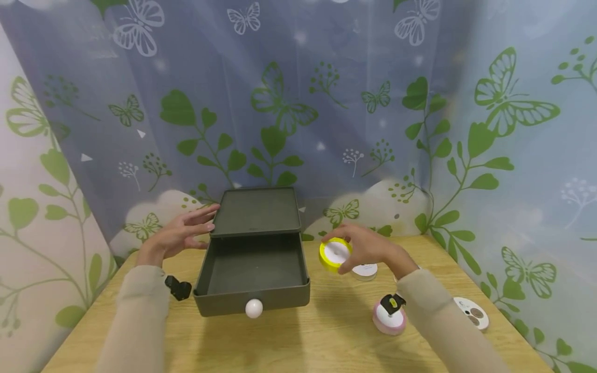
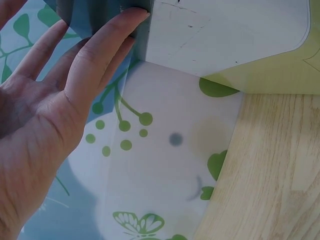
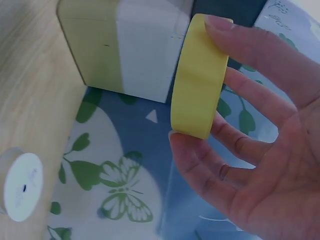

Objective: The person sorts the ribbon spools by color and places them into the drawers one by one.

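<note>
A dark grey box (image 1: 259, 211) stands at the table's middle, its drawer (image 1: 252, 299) pulled out toward me, with a round white knob on the front. The drawer's visible floor is bare. My left hand (image 1: 182, 234) rests its nearly straight fingertips against the box's left side; in the left wrist view the fingers (image 2: 107, 50) reach the box edge. Right of the box, my right hand (image 1: 368, 245) pinches a roll of yellow ribbon (image 1: 335, 252) by its rim, above the table. The right wrist view shows the thumb and fingers on opposite edges of the yellow roll (image 3: 200, 75).
Behind the right hand sits a white-faced spool (image 1: 365, 271). A pink ribbon roll (image 1: 389, 321) lies nearer, partly behind the wrist camera, and another white spool (image 1: 472, 314) is at the right by the forearm. Patterned curtains (image 1: 336, 155) hang along the table's back and sides.
</note>
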`<state>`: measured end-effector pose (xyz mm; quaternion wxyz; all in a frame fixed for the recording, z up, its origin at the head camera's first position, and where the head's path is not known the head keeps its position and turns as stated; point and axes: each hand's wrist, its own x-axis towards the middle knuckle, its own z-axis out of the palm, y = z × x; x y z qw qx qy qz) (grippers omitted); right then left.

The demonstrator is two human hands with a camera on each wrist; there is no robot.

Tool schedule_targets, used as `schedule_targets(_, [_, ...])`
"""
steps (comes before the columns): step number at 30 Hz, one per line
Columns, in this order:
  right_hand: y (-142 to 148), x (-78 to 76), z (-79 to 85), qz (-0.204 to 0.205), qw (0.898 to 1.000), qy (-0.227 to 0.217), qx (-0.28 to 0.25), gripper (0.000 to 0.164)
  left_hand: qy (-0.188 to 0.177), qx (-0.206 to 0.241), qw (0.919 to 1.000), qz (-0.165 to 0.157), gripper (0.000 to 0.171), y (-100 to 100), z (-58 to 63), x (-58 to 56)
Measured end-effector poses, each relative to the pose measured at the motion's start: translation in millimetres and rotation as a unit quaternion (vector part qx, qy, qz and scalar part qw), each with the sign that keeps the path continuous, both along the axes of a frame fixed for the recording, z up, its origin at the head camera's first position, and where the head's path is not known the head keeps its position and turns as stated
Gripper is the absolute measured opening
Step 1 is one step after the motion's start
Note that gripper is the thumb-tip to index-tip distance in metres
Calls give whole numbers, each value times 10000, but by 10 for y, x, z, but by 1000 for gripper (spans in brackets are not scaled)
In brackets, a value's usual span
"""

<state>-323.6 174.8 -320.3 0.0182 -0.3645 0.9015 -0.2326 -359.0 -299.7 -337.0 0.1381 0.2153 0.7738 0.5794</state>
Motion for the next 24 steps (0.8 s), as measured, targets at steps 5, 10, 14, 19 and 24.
schedule_targets(5, [-5,-20,138,87,9999,-37,84,68,-27,51,10000,10,70,8,7,13])
schedule_targets(10, [-17,-34,256,166,9998,-28,54,69,-56,67,10000,18,70,15,17,20])
schedule_targets(14, [-25,-26,353,110,9998,36,160,68,-73,93,9999,11,71,17,21,19])
schedule_targets(19, [-56,-15,451,266,9990,135,321,69,-114,142,9998,11,74,19,17,14])
schedule_targets(24, [-126,-2,550,500,9978,190,392,66,-59,88,9999,31,74,15,15,16])
